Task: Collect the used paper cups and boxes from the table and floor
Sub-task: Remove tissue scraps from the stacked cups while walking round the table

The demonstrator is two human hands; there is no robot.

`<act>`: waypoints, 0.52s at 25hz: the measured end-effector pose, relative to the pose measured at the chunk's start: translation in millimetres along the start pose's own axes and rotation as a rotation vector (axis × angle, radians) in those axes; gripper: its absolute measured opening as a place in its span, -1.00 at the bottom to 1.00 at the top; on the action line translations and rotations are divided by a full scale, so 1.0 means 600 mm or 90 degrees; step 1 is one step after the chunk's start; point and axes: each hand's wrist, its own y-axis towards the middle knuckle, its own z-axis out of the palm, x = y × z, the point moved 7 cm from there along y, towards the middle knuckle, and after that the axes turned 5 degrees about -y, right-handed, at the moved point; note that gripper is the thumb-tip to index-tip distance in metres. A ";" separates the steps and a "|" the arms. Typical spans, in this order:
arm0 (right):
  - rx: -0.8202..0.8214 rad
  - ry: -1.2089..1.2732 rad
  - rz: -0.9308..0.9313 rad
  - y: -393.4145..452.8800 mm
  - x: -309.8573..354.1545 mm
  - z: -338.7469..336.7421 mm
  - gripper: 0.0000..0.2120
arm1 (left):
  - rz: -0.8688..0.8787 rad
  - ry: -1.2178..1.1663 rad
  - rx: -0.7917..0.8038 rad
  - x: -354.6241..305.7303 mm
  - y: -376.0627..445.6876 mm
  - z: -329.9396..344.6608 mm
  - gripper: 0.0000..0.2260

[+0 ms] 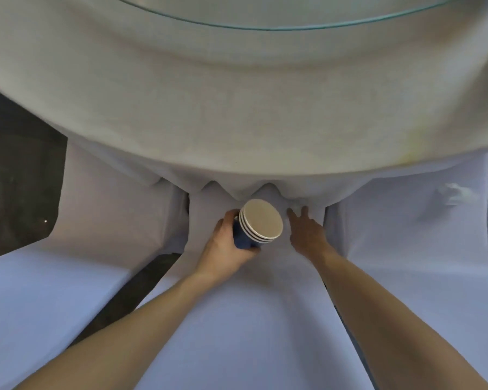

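Observation:
My left hand (pixel 223 239) grips a stack of nested dark blue paper cups (pixel 258 225) with white rims, their open mouths tilted up towards me. The stack is held low, just in front of the hanging edge of the tablecloth. My right hand (pixel 306 230) is beside the stack on its right, fingers spread and empty, reaching towards the white cover under the table edge. No boxes are in view.
A round table (pixel 237 94) draped in a grey-white cloth fills the top, with a glass top (pixel 265 26) at the far edge. White-covered chairs (pixel 110 198) stand left, centre and right. Dark floor (pixel 17 164) shows at left. A crumpled white item (pixel 457 194) lies on the right chair.

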 end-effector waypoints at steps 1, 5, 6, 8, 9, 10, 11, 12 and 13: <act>0.009 0.013 0.009 -0.003 -0.004 0.018 -0.50 | -0.003 0.002 -0.003 0.006 -0.006 0.003 -0.25; 0.063 0.124 0.020 -0.064 -0.017 0.034 -0.72 | -0.004 0.029 0.015 -0.008 -0.041 0.007 -0.22; 0.046 0.167 0.031 -0.088 -0.026 0.017 -0.78 | -0.012 0.042 0.028 -0.018 -0.050 0.007 -0.22; -0.012 0.245 0.060 -0.151 -0.054 -0.047 -0.86 | -0.021 0.068 0.066 -0.056 -0.071 0.008 -0.23; -0.045 0.280 0.068 -0.182 -0.065 -0.084 -0.84 | -0.020 0.077 0.081 -0.077 -0.080 0.009 -0.23; -0.076 0.314 0.076 -0.217 -0.079 -0.124 -0.81 | -0.008 0.082 0.090 -0.103 -0.091 0.009 -0.24; -0.111 0.353 0.084 -0.250 -0.092 -0.164 -0.82 | 0.007 0.083 0.093 -0.131 -0.101 0.008 -0.25; -0.149 0.387 0.090 -0.290 -0.105 -0.207 -0.86 | 0.026 0.078 0.096 -0.167 -0.116 0.009 -0.26; -0.190 0.410 0.089 -0.328 -0.114 -0.248 -0.86 | 0.044 0.076 0.097 -0.196 -0.130 0.011 -0.27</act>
